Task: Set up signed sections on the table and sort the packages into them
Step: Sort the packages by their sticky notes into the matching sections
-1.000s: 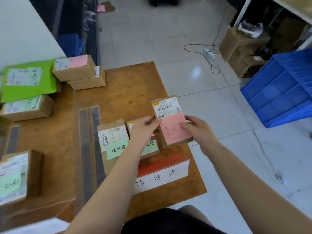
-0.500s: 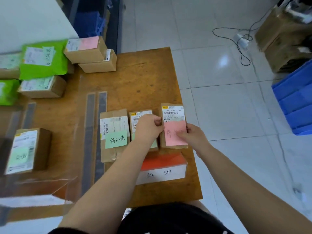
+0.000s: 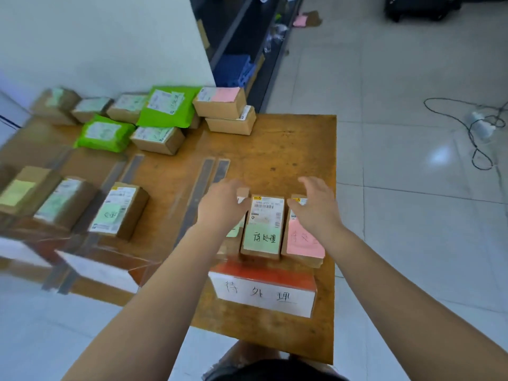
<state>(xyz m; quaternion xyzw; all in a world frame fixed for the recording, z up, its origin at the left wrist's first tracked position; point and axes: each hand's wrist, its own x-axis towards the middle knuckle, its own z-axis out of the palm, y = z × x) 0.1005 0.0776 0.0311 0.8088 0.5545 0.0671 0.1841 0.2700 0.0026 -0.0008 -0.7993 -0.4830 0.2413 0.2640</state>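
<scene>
A wooden tabletop (image 3: 288, 149) seen from above, with the person's two bare arms reaching forward over its right end. At the far left, blurred brown parcels (image 3: 41, 199) with pale labels sit in a row near the front edge, and beside them stands a cardboard box with a green note (image 3: 119, 210). Behind these, along the wall, lies an unsorted cluster: small brown boxes, two bright green mailer bags (image 3: 105, 133), and a stack of two cardboard boxes, the top box carrying a pink note (image 3: 220, 101). Dark tape strips (image 3: 202, 185) run front to back across the wood, marking off sections.

In the right-hand section, three small boxes lie side by side. The left hand (image 3: 222, 209) is relaxed and loosely curled above the leftmost one, which it mostly hides; whether it touches the box cannot be told. The middle box (image 3: 262, 225) shows a shipping label and a green handwritten note. The right hand (image 3: 316, 204) hovers with fingers spread wide, grasping nothing, over the far end of the pink-noted box (image 3: 301, 240), which rests flat on the tabletop touching the middle box. Just in front of the three boxes stands a red and white sign (image 3: 264, 292) with handwritten characters.
</scene>
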